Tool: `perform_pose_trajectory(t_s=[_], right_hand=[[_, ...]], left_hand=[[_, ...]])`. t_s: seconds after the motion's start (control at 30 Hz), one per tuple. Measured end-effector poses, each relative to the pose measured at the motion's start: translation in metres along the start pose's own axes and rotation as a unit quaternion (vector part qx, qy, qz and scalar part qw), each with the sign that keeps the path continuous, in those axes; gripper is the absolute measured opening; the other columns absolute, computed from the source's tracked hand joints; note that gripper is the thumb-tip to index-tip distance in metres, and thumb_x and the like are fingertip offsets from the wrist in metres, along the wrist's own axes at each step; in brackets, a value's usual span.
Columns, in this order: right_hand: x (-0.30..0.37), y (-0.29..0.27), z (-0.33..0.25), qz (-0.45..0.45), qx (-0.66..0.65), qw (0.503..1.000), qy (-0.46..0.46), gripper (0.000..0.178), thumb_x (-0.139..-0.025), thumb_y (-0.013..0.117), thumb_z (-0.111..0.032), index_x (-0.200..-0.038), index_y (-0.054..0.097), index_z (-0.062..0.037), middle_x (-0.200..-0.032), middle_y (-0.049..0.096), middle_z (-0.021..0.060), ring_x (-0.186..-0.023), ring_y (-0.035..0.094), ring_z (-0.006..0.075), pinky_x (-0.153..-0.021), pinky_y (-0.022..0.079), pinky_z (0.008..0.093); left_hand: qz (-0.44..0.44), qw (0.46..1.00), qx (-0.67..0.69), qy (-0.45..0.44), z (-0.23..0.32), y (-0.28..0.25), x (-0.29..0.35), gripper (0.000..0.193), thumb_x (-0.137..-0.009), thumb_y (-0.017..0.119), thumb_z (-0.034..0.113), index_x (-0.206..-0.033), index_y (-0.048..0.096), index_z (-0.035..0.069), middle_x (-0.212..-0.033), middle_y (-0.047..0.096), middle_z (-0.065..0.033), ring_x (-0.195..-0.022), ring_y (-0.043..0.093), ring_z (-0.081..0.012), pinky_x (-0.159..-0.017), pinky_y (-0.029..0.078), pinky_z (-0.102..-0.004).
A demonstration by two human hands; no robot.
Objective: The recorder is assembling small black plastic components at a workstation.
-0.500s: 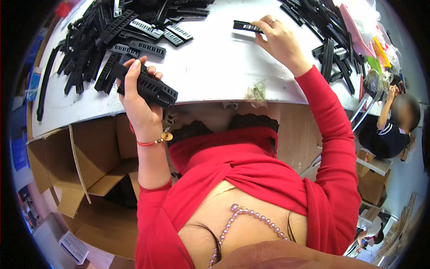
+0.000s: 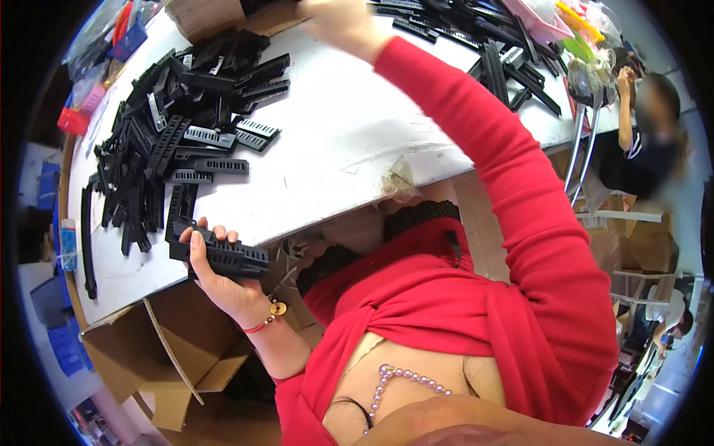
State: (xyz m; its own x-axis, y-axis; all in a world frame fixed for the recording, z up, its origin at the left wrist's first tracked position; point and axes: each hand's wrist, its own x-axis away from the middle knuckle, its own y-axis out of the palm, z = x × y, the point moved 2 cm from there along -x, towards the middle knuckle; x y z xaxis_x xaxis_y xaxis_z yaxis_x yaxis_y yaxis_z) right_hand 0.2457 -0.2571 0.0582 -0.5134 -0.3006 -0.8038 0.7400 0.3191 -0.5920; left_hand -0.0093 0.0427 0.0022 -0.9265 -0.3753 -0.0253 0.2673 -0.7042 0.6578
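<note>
My left hand [image 2: 223, 288] is closed around a stack of black slotted plastic strips [image 2: 236, 258], held at the table's front edge on the left. My right hand [image 2: 343, 27] is stretched far across the white table [image 2: 327, 141] to the top of the view. Motion blurs its fingers, and no strip can be made out in them. It is nearest a brown cardboard box [image 2: 204, 16] at the far side. A large heap of loose black slotted strips [image 2: 167, 141] lies on the left of the table, several with pale, shiny faces.
Another heap of black strips [image 2: 494, 74] lies at the far right, beside a pink basket [image 2: 547, 26] and plastic bags. Crumpled clear plastic [image 2: 399, 181] sits on the front edge. An opened cardboard box [image 2: 167, 357] stands below at left. Another person [image 2: 643, 152] sits at right.
My right hand, which held one black strip over the table, has swept up and left toward the far side. My left hand keeps its stack, now lower in view. The view has shifted.
</note>
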Motion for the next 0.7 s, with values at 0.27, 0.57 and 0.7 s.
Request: perform_pose_trajectory(t_s=[0.27, 0.57, 0.7], right_hand=[[0.113, -0.06, 0.149, -0.289, 0.191, 0.908, 0.237, 0.039, -0.084, 0.073, -0.041, -0.096, 0.077, -0.0039, -0.098, 0.073, 0.0184, -0.092, 0.072, 0.032, -0.081, 0.057, 0.0398], [0.108, -0.08, 0.027, -0.115, -0.605, 0.656, 0.437, 0.05, -0.092, 0.069, -0.01, -0.135, 0.048, 0.005, -0.115, 0.063, 0.02, -0.107, 0.067, 0.0293, -0.097, 0.057, 0.0344], [0.096, -0.096, -0.045, -0.156, -0.735, 0.518, 0.409, 0.045, -0.098, 0.055, -0.002, -0.14, 0.042, 0.0065, -0.124, 0.06, 0.024, -0.115, 0.064, 0.0326, -0.102, 0.054, 0.038]], left_hand=[[0.01, 1.0, -0.005, -0.004, 0.004, 0.0, -0.004, 0.025, -0.096, 0.061, 0.016, -0.117, 0.052, 0.007, -0.115, 0.055, -0.012, -0.083, 0.053, -0.0162, -0.07, 0.048, -0.0302], [-0.031, 0.998, 0.025, -0.051, -0.023, 0.032, 0.0, 0.023, -0.095, 0.062, 0.009, -0.116, 0.056, 0.005, -0.111, 0.06, -0.0133, -0.081, 0.058, -0.017, -0.068, 0.051, -0.0323], [-0.065, 0.995, -0.029, -0.071, -0.022, 0.051, 0.001, 0.022, -0.092, 0.064, 0.004, -0.113, 0.058, 0.002, -0.108, 0.063, -0.0142, -0.076, 0.061, -0.0166, -0.065, 0.053, -0.0319]])
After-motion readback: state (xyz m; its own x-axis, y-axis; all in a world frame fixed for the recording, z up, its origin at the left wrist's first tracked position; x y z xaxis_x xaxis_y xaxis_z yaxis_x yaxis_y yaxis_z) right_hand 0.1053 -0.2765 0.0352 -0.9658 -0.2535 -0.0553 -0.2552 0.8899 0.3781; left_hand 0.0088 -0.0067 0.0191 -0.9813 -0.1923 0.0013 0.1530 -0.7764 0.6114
